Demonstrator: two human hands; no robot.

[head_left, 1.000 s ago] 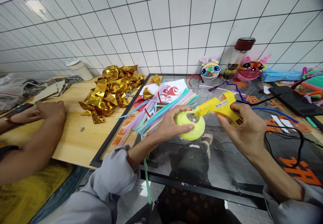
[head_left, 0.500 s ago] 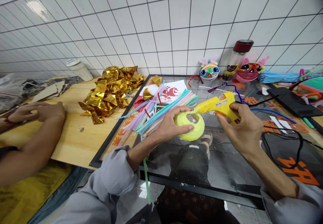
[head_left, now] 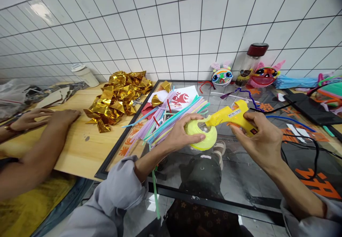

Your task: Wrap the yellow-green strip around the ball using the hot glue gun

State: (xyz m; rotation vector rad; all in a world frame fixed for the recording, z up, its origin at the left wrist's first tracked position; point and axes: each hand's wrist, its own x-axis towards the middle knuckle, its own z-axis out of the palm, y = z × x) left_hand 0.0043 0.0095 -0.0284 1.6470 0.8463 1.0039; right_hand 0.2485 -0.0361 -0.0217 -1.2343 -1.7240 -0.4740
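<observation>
My left hand is wrapped round the side of a hollow ball covered in yellow pipe cleaner, holding it above the glass tabletop. Its round opening faces up and shows a clear inside. My right hand grips a yellow glue gun by the handle. The gun's nozzle sits over the opening, close to the rim; whether it touches cannot be made out. Behind my left wrist lies a bundle of pastel pipe cleaners.
Gold foil pieces are heaped on the wooden table. A person's hands rest at left. Along the wall stand two decorated balls and a bottle. A black phone and a cable lie at right.
The glue gun has shifted slightly down and right, its nozzle now over the ball's opening. The other person's nearer hand has slid rightward along the table.
</observation>
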